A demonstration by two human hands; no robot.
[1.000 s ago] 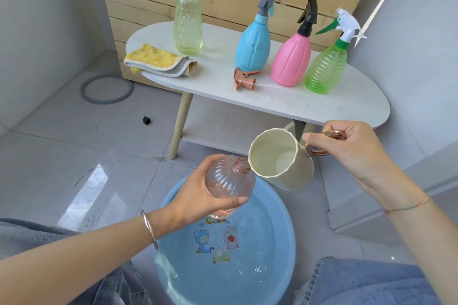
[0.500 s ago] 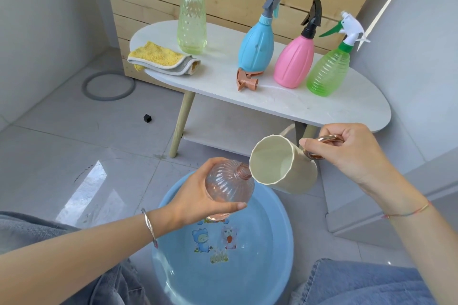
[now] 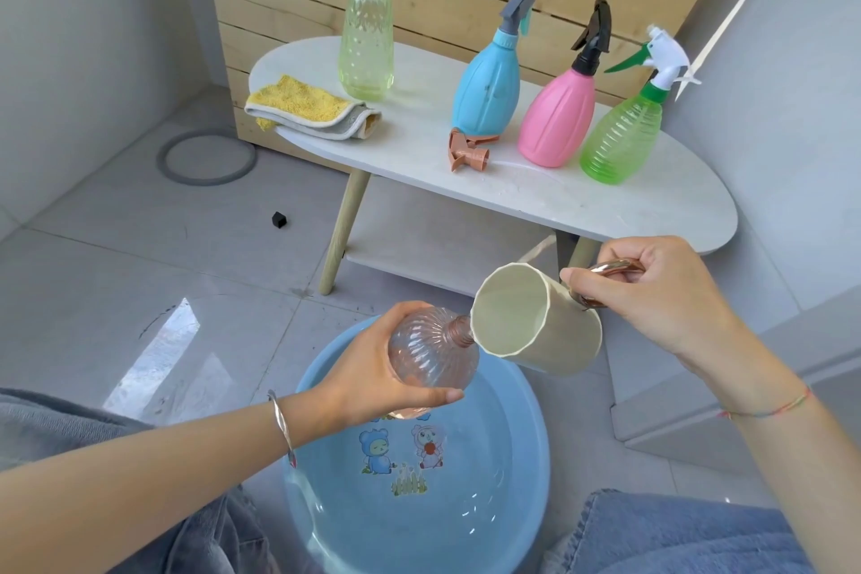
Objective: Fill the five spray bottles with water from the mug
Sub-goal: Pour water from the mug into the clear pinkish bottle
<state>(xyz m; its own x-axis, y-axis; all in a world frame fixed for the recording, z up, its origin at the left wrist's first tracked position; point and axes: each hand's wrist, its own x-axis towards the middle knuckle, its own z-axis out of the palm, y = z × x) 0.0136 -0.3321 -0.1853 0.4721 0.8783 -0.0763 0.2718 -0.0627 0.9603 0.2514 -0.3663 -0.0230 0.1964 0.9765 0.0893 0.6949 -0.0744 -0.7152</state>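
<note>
1. Contact between lip and neck is what the pour turns on. The lower lip of the cream mug (image 3: 536,326) sits right at the threaded neck (image 3: 459,335) of the clear pinkish bottle (image 3: 431,357). It is either touching the neck or just beside it; I cannot tell which.
2. The bottle is tilted, its long axis running from the base at near left to the neck at far right, so the opening faces the mug. The mug lies to the right of the neck, tipped far over, its mouth turned left and toward the camera.
3. The left hand (image 3: 372,380) grips the bottle's belly, with the thumb across the near side and the fingers curled round the far side. The right hand (image 3: 661,294) has its fingers curled round the mug's coppery handle (image 3: 610,268). By my reading the right hand steers the pour, while the left need only keep the neck steady.
4. Both are held over the blue basin (image 3: 512,457), which holds water. A stream that misses the narrow neck would likely fall back into it.
5. No water shows inside the mug or at its lip, and I cannot tell whether any is flowing.
6. Far off, on the white table (image 3: 629,210), stand the pale green bottle (image 3: 365,42), blue bottle (image 3: 487,93), pink bottle (image 3: 556,121) and green bottle (image 3: 622,135), all capped. A loose spray head (image 3: 468,151) lies in front of the blue one, so the bottle in hand is the only one open.
</note>
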